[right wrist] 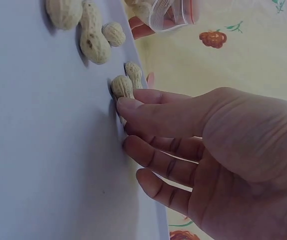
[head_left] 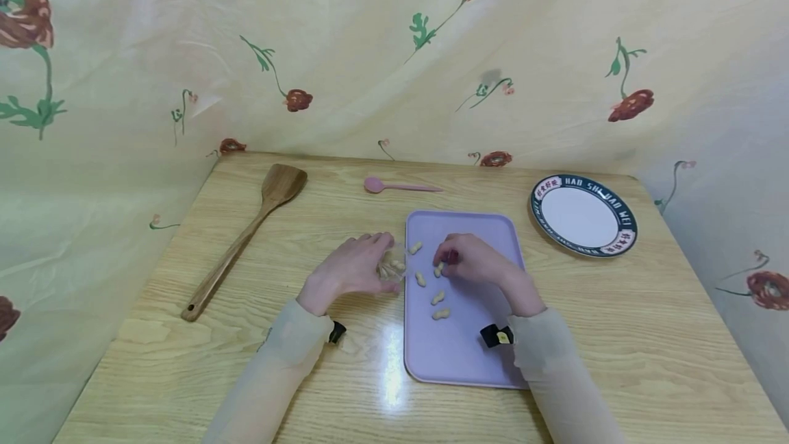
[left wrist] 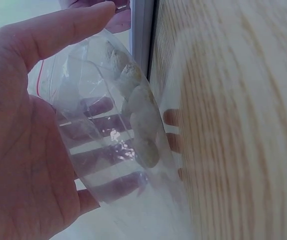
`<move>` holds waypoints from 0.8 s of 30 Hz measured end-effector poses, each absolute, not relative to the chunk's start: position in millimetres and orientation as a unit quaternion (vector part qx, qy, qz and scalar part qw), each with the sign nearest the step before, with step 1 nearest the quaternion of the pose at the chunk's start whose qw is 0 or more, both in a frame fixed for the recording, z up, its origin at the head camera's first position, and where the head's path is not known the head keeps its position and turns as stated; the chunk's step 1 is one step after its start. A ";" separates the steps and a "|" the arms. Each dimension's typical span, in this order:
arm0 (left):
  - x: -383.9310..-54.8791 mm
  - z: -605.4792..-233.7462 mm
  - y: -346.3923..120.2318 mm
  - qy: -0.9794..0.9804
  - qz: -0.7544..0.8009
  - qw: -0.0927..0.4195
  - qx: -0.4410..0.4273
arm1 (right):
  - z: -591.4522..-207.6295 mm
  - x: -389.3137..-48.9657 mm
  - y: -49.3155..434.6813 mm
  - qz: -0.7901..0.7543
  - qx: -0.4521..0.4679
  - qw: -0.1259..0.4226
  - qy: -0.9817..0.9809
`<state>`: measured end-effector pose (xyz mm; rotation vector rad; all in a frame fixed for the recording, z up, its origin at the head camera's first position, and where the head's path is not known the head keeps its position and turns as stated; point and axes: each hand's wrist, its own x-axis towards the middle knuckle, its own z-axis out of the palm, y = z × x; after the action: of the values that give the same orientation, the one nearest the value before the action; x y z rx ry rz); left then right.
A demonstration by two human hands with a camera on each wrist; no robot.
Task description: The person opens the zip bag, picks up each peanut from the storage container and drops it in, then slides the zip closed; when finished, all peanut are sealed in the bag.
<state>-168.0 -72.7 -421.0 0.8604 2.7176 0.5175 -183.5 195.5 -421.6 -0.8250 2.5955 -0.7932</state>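
Observation:
A clear zip bag (head_left: 397,252) with several peanuts inside stands against the left edge of the lilac tray (head_left: 459,362). My left hand (head_left: 351,267) holds this bag, thumb on one side; in the left wrist view its fingers show through the plastic behind the bagged peanuts (left wrist: 142,117). Over the tray, my right hand (head_left: 477,266) pinches a peanut (right wrist: 122,85) between thumb and forefinger, low at the tray surface. Other loose peanuts (head_left: 440,314) lie along the tray's left half, one near the bag (head_left: 416,247).
A wooden spatula (head_left: 246,231) lies at the left of the wooden table. Behind the tray is a small pink spoon (head_left: 403,187). At the back right sits a white plate (head_left: 579,218) with a dark lettered rim. Flowered cloth (head_left: 345,53) hangs behind the table.

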 end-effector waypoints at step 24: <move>-168.1 -421.7 -71.3 0.935 0.161 0.122 0.291 | -417.2 -184.1 195.5 -0.279 -0.265 0.134 0.913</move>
<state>-168.1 -71.3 -421.7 0.8481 2.7308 0.4690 -184.1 195.5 -417.2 -0.7697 2.6473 -0.8085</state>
